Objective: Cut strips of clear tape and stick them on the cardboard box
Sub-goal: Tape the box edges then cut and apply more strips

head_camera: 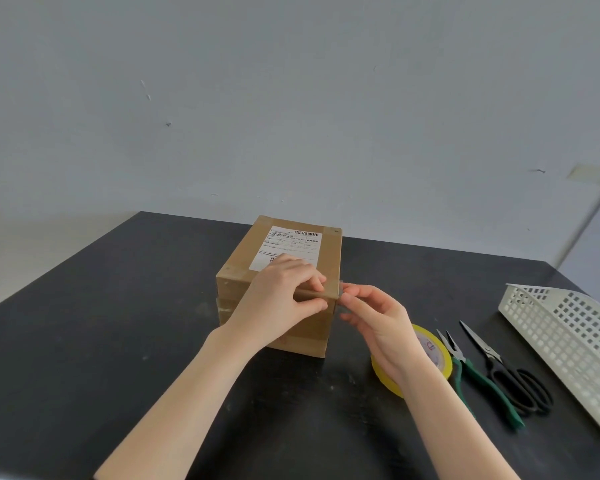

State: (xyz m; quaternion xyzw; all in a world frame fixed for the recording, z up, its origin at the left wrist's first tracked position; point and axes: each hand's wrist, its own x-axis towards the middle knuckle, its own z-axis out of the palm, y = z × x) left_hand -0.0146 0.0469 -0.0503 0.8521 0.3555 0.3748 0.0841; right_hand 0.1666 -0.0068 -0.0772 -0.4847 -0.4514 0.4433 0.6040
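My left hand (284,292) lay over the near top edge of the cardboard box (246,261) at the middle of the frame. Its fingers were bent onto the top and its thumb was on the front face, clamping that edge. My right hand (378,320) sat just right of the box's near right corner. Its thumb and forefinger were pinched together on what I took to be the end of a strip of clear tape (340,288), and the other fingers were loosely spread. The strip was faint, showing only as a greyish sliver at the corner. Its long axis seemed to run left to right along the near top edge, under my left hand, with its free end pointing right, past the corner. The box itself ran lengthwise away from me, with its label toward the far end.

I judged the next move turned on that corner. The right hand was the nearer one to wrap the end round onto the right side, while the left held things steady.

On the desk (118,323), lower right, lay the tape roll (392,382), green pliers (471,379), black scissors (499,365) and a white basket (568,341).
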